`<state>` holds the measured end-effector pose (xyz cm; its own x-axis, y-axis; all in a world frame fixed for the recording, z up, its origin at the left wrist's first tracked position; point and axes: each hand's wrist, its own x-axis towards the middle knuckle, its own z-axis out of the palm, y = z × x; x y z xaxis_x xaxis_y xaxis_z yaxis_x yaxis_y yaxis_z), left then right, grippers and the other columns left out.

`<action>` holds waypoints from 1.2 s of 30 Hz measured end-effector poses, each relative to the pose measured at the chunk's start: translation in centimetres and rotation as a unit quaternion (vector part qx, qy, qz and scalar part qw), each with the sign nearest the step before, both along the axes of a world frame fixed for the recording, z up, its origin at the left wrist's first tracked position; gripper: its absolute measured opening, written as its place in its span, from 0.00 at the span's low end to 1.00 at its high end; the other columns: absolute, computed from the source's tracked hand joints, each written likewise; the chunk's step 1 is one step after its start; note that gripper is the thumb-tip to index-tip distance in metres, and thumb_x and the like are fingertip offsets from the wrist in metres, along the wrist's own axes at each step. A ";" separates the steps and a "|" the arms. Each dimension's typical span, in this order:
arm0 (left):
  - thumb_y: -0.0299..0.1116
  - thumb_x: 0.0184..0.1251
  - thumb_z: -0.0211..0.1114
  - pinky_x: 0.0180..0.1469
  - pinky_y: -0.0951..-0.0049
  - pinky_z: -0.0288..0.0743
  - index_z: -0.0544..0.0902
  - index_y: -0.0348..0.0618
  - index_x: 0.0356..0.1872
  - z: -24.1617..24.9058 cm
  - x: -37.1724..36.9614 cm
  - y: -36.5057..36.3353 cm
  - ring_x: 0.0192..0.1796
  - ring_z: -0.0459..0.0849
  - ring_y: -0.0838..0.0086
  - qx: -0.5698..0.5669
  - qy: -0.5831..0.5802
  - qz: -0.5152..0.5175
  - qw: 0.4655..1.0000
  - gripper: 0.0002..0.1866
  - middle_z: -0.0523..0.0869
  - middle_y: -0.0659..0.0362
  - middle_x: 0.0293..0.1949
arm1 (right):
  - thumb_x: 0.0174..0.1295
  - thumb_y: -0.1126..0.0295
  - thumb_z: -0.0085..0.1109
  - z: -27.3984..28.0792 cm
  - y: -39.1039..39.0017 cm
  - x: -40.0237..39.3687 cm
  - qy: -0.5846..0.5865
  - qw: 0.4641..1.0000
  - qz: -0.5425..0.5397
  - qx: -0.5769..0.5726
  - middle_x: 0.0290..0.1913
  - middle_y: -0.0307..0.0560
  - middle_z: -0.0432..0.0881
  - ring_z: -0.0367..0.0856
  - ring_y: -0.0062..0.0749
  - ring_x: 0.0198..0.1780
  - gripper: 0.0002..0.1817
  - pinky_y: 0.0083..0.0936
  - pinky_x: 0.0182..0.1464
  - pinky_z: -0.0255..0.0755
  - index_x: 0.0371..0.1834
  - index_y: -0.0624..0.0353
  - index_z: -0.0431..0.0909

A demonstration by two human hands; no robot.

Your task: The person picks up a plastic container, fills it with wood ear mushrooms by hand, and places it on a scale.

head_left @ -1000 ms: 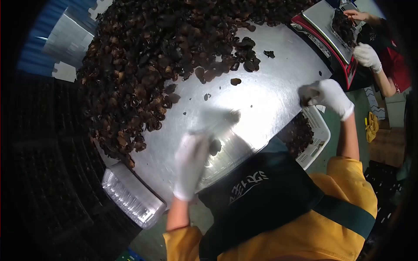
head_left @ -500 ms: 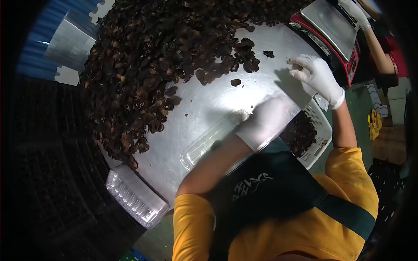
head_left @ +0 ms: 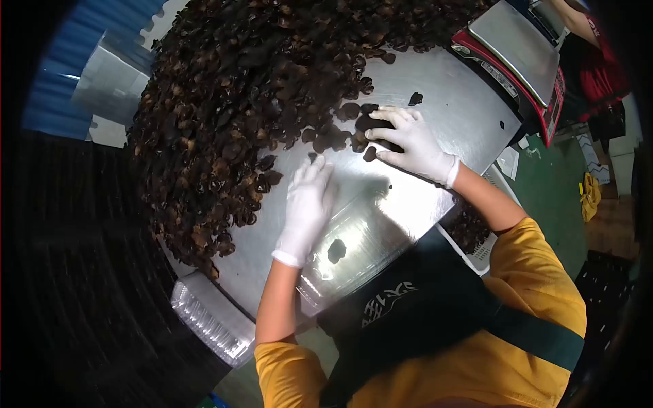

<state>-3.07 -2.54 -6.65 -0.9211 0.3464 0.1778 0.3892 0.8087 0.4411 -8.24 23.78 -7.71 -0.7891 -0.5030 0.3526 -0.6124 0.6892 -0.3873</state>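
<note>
A large heap of dark brown wood ear mushrooms (head_left: pixel 224 95) covers the back and left of the metal table (head_left: pixel 469 109). My right hand (head_left: pixel 418 149), in a white glove, rests with spread fingers over a few loose pieces (head_left: pixel 367 124) at the heap's near edge. My left hand (head_left: pixel 309 204), also gloved, is stretched out just short of the heap, its fingertips near a small dark piece. Close to my body and right of the left wrist lies a clear plastic tray (head_left: pixel 374 234). One mushroom piece (head_left: pixel 337 251) shows within its outline.
A red scale (head_left: pixel 520 54) stands at the back right, near another person's arm (head_left: pixel 577 22). Stacked clear trays (head_left: pixel 211 319) sit at the table's left front edge. A white basket (head_left: pixel 481 255) of mushrooms is below the right edge. A metal cylinder (head_left: pixel 112 78) stands far left.
My left hand has swung from the front right, over the tray, to the heap's edge. My right hand has moved left onto loose pieces. A piece now shows at the tray.
</note>
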 end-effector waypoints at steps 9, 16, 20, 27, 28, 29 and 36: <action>0.24 0.62 0.62 0.67 0.59 0.70 0.84 0.39 0.44 3.1 1.8 0.9 0.53 0.84 0.57 0.119 -0.049 -0.053 0.990 0.10 0.87 0.51 0.47 | 0.62 0.57 0.61 1.4 -3.4 -11.0 0.041 0.990 -0.085 -0.105 0.69 0.54 0.70 0.69 0.50 0.67 0.26 0.41 0.67 0.66 0.65 0.44 0.76; 0.26 0.63 0.62 0.65 0.60 0.71 0.84 0.40 0.50 2.2 2.9 -0.9 0.59 0.81 0.54 0.110 -0.071 0.020 0.991 0.14 0.86 0.50 0.51 | 0.56 0.65 0.65 2.0 -8.6 -9.3 -0.028 0.987 0.135 0.077 0.62 0.45 0.76 0.73 0.46 0.62 0.24 0.39 0.62 0.70 0.59 0.46 0.79; 0.28 0.62 0.66 0.64 0.61 0.72 0.83 0.40 0.53 1.1 3.0 -2.6 0.61 0.79 0.53 0.127 -0.085 0.085 0.985 0.17 0.82 0.46 0.57 | 0.59 0.65 0.58 3.4 -5.4 -5.5 -0.006 0.974 0.227 -0.020 0.59 0.46 0.78 0.76 0.40 0.60 0.22 0.38 0.60 0.71 0.59 0.50 0.79; 0.29 0.61 0.68 0.64 0.63 0.72 0.81 0.41 0.56 1.0 2.5 -2.6 0.62 0.79 0.55 0.137 -0.089 0.081 0.983 0.20 0.82 0.50 0.59 | 0.63 0.71 0.61 4.1 2.5 -3.5 -0.164 0.966 -0.072 -0.188 0.48 0.47 0.84 0.83 0.44 0.50 0.15 0.32 0.55 0.76 0.53 0.56 0.82; 0.29 0.61 0.68 0.64 0.63 0.72 0.81 0.41 0.56 0.9 2.5 -2.6 0.62 0.79 0.55 0.137 -0.089 0.082 0.983 0.20 0.82 0.50 0.59 | 0.63 0.71 0.61 3.7 2.9 -2.9 -0.164 0.966 -0.072 -0.188 0.48 0.47 0.84 0.83 0.44 0.50 0.15 0.32 0.55 0.76 0.53 0.56 0.82; 0.29 0.61 0.68 0.62 0.64 0.73 0.82 0.41 0.56 0.9 2.3 -2.6 0.60 0.80 0.55 0.142 -0.085 0.078 0.983 0.20 0.82 0.50 0.56 | 0.61 0.73 0.62 3.0 3.1 -2.2 -0.119 0.982 -0.057 -0.136 0.47 0.48 0.83 0.82 0.43 0.49 0.16 0.31 0.54 0.76 0.53 0.58 0.82; 0.31 0.57 0.71 0.52 0.65 0.77 0.77 0.38 0.61 1.7 1.9 -1.9 0.48 0.84 0.60 0.170 -0.156 0.160 0.960 0.28 0.83 0.52 0.47 | 0.56 0.66 0.68 2.7 2.8 -0.1 -0.037 0.994 -0.092 -0.041 0.43 0.48 0.77 0.79 0.43 0.46 0.26 0.37 0.49 0.75 0.60 0.54 0.76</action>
<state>-1.20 -4.40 -4.91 -0.9974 0.0084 -0.0714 -0.0486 0.6532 0.7557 -8.38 26.54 -5.05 -0.8904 -0.3190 0.3247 -0.4464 0.7511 -0.4864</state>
